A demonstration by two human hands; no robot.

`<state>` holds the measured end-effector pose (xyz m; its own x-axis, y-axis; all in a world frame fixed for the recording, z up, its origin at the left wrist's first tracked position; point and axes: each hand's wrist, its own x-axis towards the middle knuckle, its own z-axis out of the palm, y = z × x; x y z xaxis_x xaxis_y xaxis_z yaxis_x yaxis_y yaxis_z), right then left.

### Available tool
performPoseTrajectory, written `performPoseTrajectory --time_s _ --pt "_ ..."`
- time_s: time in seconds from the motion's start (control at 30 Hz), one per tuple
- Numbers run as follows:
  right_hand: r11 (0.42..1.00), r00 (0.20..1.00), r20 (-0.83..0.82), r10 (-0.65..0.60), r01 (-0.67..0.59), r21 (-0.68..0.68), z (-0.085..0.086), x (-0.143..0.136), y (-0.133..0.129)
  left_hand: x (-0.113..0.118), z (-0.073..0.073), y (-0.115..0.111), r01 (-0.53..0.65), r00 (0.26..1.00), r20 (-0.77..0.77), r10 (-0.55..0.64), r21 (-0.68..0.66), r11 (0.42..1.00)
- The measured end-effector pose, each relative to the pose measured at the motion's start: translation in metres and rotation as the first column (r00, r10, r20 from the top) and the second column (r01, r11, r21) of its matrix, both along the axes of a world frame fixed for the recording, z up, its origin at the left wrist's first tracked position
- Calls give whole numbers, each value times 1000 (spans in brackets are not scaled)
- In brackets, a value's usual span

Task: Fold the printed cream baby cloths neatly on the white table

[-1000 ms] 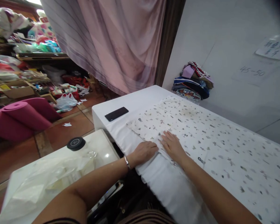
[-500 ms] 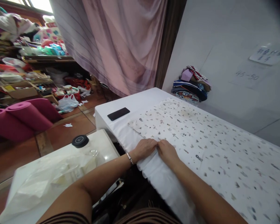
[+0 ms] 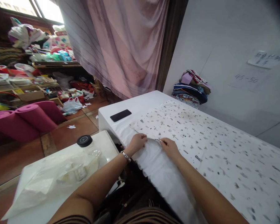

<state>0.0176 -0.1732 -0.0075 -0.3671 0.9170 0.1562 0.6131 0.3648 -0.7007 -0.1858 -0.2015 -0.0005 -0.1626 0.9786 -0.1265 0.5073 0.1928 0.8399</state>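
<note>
A white cloth printed with small plant-like figures point(image 3: 214, 149) lies spread over the long white table. At its near edge my left hand point(image 3: 137, 143) pinches the hem between thumb and fingers. A short way to the right, my right hand point(image 3: 170, 147) pinches the same edge, which is slightly lifted between the two hands. Plain white sheer fabric point(image 3: 158, 165) hangs over the table's front below my hands. A bracelet point(image 3: 126, 156) circles my left wrist.
A black phone point(image 3: 120, 115) rests on the white table point(image 3: 140, 101). A lower white table point(image 3: 107, 141) at left bears a round black object point(image 3: 84, 141) and a plastic bag point(image 3: 44, 177). Folded clothes point(image 3: 190, 87) are stacked by the wall. Pink rolled mats point(image 3: 32, 119) stand on the floor.
My hands, close together before, have moved apart along the cloth's edge, the left one to the left. The edge between them now shows raised. The view has shifted slightly.
</note>
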Motion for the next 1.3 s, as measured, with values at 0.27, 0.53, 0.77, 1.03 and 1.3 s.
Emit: performPoseTrajectory --time_s 0.27,0.53,0.77,1.03,1.3 --pt "1000 1000 8 5 -5 0 -2 1 1 3 -1 -3 136 919 -394 -4 307 942" --pt "1000 1000 11 13 -13 14 -5 1 -1 -3 -1 0 421 774 -604 -190 266 867" --pt "999 999 50 5 -8 42 -3 1 -1 -9 0 5 505 552 -820 -150 186 843" --pt "1000 999 46 7 -9 29 -6 -1 -1 -20 -9 6 468 625 -769 -134 231 853" --pt "1000 999 53 7 -8 21 -4 -1 -2 -21 -16 10 478 668 -737 -105 316 819"
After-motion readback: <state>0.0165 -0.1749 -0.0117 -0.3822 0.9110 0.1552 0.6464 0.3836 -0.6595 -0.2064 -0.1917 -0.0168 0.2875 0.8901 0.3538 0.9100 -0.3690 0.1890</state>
